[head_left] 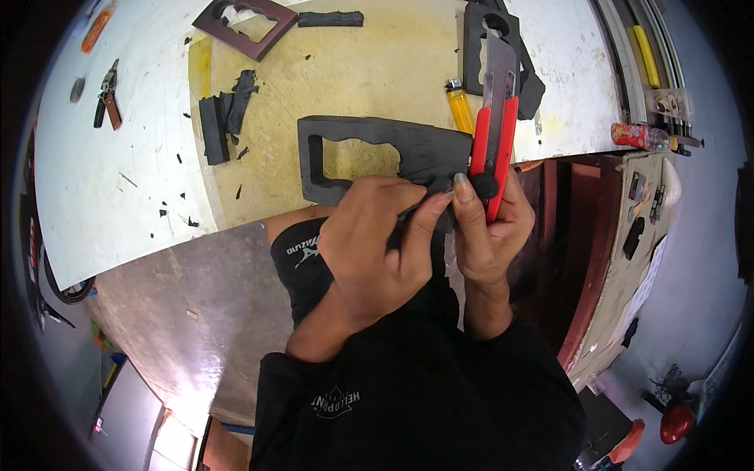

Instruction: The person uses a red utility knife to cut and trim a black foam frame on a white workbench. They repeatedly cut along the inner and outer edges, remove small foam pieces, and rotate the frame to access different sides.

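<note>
Pinching the near edge of the black handle block [432, 147] toward its right end, my left hand [369, 235] met my right thumb at what looked like a fold in the dark covering. The block was over the near edge of the desk [141, 173]; whether it rested there I couldn't tell. My right hand [488, 235] wrapped the red utility knife [498, 125], blade out and pointing away from me. To my mind, small, even pinches suited that fold best, pressing creases flat from the middle outward, and the bare blade called for retracting, or at least a steady wrist. The yellow lighter [460, 108] lay just beyond the block, near the knife. Black scraps [213, 129] and a maroon handle frame [224, 35] lay farther off, leaving elbow room.
</note>
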Available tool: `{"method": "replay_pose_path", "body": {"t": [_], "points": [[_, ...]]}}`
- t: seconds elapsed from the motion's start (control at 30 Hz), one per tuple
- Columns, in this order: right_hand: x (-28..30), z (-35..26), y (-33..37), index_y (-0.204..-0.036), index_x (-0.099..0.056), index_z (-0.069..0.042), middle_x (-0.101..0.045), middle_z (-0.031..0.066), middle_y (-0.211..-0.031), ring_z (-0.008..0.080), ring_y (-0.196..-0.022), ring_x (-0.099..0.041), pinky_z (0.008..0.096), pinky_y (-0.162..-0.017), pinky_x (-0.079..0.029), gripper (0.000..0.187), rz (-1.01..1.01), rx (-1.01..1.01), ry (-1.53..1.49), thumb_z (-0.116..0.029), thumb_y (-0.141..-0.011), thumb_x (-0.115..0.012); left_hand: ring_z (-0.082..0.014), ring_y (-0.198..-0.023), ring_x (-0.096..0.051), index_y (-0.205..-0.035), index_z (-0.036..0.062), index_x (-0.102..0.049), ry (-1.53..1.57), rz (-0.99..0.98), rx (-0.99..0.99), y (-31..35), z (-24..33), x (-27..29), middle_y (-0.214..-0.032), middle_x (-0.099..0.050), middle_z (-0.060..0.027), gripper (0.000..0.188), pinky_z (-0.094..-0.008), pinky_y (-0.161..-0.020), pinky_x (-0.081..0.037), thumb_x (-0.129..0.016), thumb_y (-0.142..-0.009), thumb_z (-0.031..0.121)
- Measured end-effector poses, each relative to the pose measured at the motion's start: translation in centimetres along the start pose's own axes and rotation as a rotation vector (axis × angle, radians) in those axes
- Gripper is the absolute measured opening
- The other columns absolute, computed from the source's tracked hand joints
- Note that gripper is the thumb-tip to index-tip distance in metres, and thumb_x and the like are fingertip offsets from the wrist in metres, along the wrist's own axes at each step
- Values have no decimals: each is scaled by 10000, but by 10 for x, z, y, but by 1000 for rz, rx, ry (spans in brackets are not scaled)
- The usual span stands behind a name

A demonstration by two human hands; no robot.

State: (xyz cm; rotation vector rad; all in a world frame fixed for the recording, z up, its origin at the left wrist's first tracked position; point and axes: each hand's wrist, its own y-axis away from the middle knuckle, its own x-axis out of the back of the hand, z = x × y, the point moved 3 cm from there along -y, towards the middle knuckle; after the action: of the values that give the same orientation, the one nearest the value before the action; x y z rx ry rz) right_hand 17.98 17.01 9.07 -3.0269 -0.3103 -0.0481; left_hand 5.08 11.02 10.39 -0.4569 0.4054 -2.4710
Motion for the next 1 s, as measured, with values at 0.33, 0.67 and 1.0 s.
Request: {"method": "replay_pose_path", "body": {"t": [0.33,0.67,1.0], "points": [[-1,23,7,-1174,-577,72,-660,101,-963,137,-802,-626,256,-746,-502,247,115,-132,-355,-73,-974,-590,-120,-663,-602,-1005,-55,-571,545,378,107,10,-16,22,-906,-636,-156,157,-234,-612,-511,-690,-914,-8],[7,23,6,-1263,-516,46,-587,19,-831,48,-619,-473,184,-575,-374,349,22,-99,-460,-135,-982,-618,-148,-823,-638,-1104,-39,-590,31,507,19,8,-46,63,-1026,-626,-157,178,-219,-696,-513,-653,-939,-18],[3,25,7,-1293,-512,33,-626,36,-910,62,-682,-528,190,-626,-422,423,12,-156,-472,-153,-954,-684,-331,-1140,-607,-1187,22,-686,-358,305,-192,10,-45,70,-1190,-626,-204,420,-427,-998,-458,-772,-867,279]]}}
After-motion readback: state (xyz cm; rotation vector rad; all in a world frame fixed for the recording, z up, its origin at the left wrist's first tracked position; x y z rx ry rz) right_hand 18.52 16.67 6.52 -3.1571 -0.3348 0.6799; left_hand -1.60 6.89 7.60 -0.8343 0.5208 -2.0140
